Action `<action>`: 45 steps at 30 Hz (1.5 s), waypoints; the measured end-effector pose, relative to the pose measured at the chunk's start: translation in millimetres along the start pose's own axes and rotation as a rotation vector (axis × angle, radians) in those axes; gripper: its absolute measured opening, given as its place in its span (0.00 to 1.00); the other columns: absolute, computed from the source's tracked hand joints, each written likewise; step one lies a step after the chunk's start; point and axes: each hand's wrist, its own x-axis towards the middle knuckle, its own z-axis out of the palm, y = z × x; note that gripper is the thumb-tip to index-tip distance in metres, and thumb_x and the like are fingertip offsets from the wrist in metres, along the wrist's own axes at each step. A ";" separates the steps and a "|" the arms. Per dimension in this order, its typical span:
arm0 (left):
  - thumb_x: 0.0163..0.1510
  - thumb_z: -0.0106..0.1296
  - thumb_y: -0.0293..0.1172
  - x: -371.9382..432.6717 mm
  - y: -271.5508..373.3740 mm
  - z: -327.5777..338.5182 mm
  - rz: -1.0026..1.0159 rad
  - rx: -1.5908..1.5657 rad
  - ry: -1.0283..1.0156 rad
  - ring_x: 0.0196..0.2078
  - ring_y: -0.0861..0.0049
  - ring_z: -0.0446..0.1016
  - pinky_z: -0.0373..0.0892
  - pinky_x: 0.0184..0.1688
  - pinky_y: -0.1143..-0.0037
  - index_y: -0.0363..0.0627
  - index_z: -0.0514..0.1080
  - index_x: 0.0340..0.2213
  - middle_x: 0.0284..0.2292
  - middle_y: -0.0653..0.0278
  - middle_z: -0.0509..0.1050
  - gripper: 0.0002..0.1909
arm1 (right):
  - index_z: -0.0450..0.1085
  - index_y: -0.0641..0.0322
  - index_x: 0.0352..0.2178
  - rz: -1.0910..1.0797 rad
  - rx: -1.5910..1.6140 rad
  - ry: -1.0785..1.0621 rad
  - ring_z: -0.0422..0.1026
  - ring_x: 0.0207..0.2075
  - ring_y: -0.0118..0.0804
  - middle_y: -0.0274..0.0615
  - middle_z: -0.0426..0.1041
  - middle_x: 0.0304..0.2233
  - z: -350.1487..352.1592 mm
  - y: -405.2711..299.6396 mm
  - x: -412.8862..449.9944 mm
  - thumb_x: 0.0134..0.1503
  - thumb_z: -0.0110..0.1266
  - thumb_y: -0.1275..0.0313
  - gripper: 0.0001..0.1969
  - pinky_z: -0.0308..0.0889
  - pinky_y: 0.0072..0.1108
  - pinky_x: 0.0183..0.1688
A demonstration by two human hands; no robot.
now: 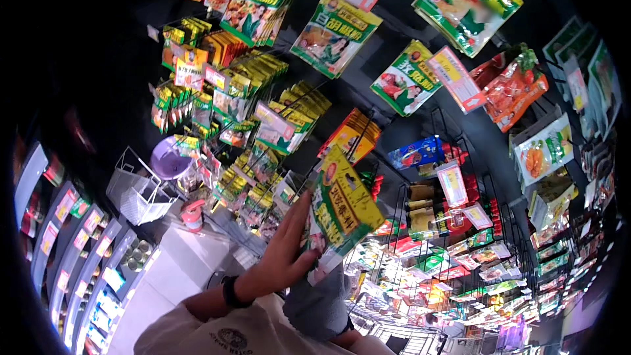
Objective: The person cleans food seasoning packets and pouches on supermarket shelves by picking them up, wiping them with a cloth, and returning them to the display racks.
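Observation:
My left hand (pixel 283 251), with a black band at the wrist, holds a yellow and green seasoning packet (pixel 342 202). The thumb lies over its front near the lower edge, and the fingers run along its left side. A hang hole pierces the packet's yellow top. Of my right arm (pixel 347 339), only a bit of forearm shows at the bottom, beside a dark wristband. Grey fabric (pixel 318 303) below the packet covers the place where the right hand may be, so its fingers are hidden. Hanging seasoning packets (pixel 286 125) are behind the held one.
Hooks carry more packets, such as a white pepper packet (pixel 337 34), with price tags (pixel 456 79) in front. A white wire basket (pixel 140 192), a purple basin (pixel 172 158) and a red-topped container (pixel 192 214) stand left. Lit shelves (pixel 64 246) curve along the left; a metal cart (pixel 404 337) is below.

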 end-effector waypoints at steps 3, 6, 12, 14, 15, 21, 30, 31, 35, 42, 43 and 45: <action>0.53 0.46 0.57 -18.9 6.0 6.8 0.068 0.108 0.112 0.62 0.40 0.45 0.45 0.63 0.57 0.29 0.36 0.61 0.61 0.33 0.42 0.52 | 0.38 0.69 0.57 -0.215 -0.391 -0.235 0.69 0.39 0.61 0.79 0.49 0.52 -22.9 19.9 -6.0 0.53 0.48 0.66 0.37 0.67 0.38 0.37; 0.51 0.48 0.61 -24.3 0.9 0.0 0.088 0.285 0.166 0.60 0.34 0.47 0.47 0.61 0.53 0.27 0.35 0.61 0.59 0.28 0.41 0.56 | 0.27 0.71 0.62 -0.351 -0.650 -0.392 0.71 0.34 0.67 0.91 0.41 0.54 -22.9 31.6 -9.3 0.52 0.48 0.69 0.45 0.69 0.39 0.31; 0.53 0.50 0.25 14.7 9.4 -3.9 0.226 0.825 0.220 0.51 0.49 0.64 0.61 0.52 0.59 0.44 0.54 0.59 0.52 0.44 0.61 0.33 | 0.64 0.58 0.32 -0.036 0.500 0.014 0.66 0.41 0.32 0.35 0.67 0.34 -6.7 149.6 20.3 0.60 0.42 0.70 0.05 0.63 0.22 0.42; 0.53 0.50 0.26 44.5 15.4 -11.6 0.330 0.745 0.026 0.49 0.54 0.67 0.63 0.50 0.62 0.44 0.60 0.55 0.49 0.49 0.65 0.27 | 0.67 0.57 0.26 0.041 0.758 0.156 0.67 0.38 0.32 0.34 0.68 0.29 -19.8 157.6 26.6 0.56 0.46 0.72 0.05 0.64 0.21 0.37; 0.53 0.49 0.25 61.8 14.8 -18.8 0.323 0.564 -0.119 0.48 0.56 0.68 0.64 0.48 0.63 0.43 0.64 0.53 0.48 0.50 0.66 0.24 | 0.67 0.58 0.27 -0.036 0.670 0.219 0.68 0.37 0.32 0.34 0.69 0.29 -29.1 138.5 41.7 0.55 0.48 0.72 0.03 0.65 0.22 0.36; 0.56 0.48 0.28 208.9 27.0 -39.4 0.377 0.574 -0.216 0.41 0.63 0.73 0.69 0.45 0.69 0.46 0.67 0.50 0.43 0.55 0.71 0.19 | 0.65 0.60 0.34 -0.274 0.404 0.263 0.72 0.34 0.29 0.33 0.71 0.30 -81.4 77.1 93.4 0.50 0.56 0.75 0.10 0.68 0.22 0.34; 0.55 0.46 0.21 282.8 45.3 0.0 0.419 0.183 -0.322 0.38 0.77 0.74 0.70 0.40 0.76 0.50 0.58 0.58 0.36 0.60 0.75 0.29 | 0.67 0.61 0.34 -0.554 -0.597 0.355 0.72 0.37 0.29 0.37 0.72 0.36 -108.0 97.5 130.9 0.56 0.46 0.76 0.04 0.68 0.19 0.38; 0.54 0.45 0.19 273.4 50.4 1.2 0.504 0.220 -0.240 0.39 0.77 0.75 0.70 0.41 0.76 0.50 0.59 0.58 0.36 0.60 0.74 0.29 | 0.68 0.61 0.34 -0.521 -0.456 0.397 0.72 0.38 0.30 0.37 0.72 0.36 -110.0 95.8 133.6 0.55 0.47 0.77 0.05 0.68 0.19 0.38; 0.50 0.44 0.19 261.2 62.2 -14.0 0.560 0.203 -0.091 0.25 0.77 0.74 0.69 0.30 0.76 0.51 0.63 0.55 0.31 0.58 0.74 0.30 | 0.65 0.62 0.43 -0.453 -0.190 0.318 0.72 0.40 0.31 0.38 0.72 0.40 -107.0 51.2 150.1 0.53 0.51 0.77 0.14 0.69 0.20 0.41; 0.51 0.50 0.26 276.8 84.0 -17.3 0.910 0.454 0.197 0.27 0.59 0.75 0.70 0.31 0.67 0.49 0.69 0.47 0.31 0.50 0.73 0.19 | 0.63 0.61 0.47 -0.493 0.584 0.182 0.72 0.41 0.33 0.41 0.71 0.41 -108.4 20.6 177.7 0.58 0.49 0.77 0.14 0.69 0.22 0.42; 0.51 0.50 0.26 277.4 82.3 -18.2 0.908 0.462 0.203 0.27 0.59 0.75 0.70 0.31 0.67 0.49 0.69 0.47 0.31 0.50 0.73 0.19 | 0.63 0.61 0.47 -0.498 0.573 0.172 0.72 0.41 0.33 0.42 0.71 0.41 -110.0 19.8 184.7 0.58 0.49 0.76 0.14 0.69 0.23 0.42; 0.54 0.45 0.21 277.9 80.1 -20.5 0.891 0.568 0.195 0.19 0.74 0.68 0.63 0.22 0.73 0.51 0.68 0.49 0.34 0.56 0.73 0.21 | 0.63 0.60 0.47 -0.223 0.840 0.229 0.72 0.42 0.34 0.42 0.71 0.42 -115.3 19.8 202.6 0.59 0.48 0.74 0.14 0.69 0.24 0.42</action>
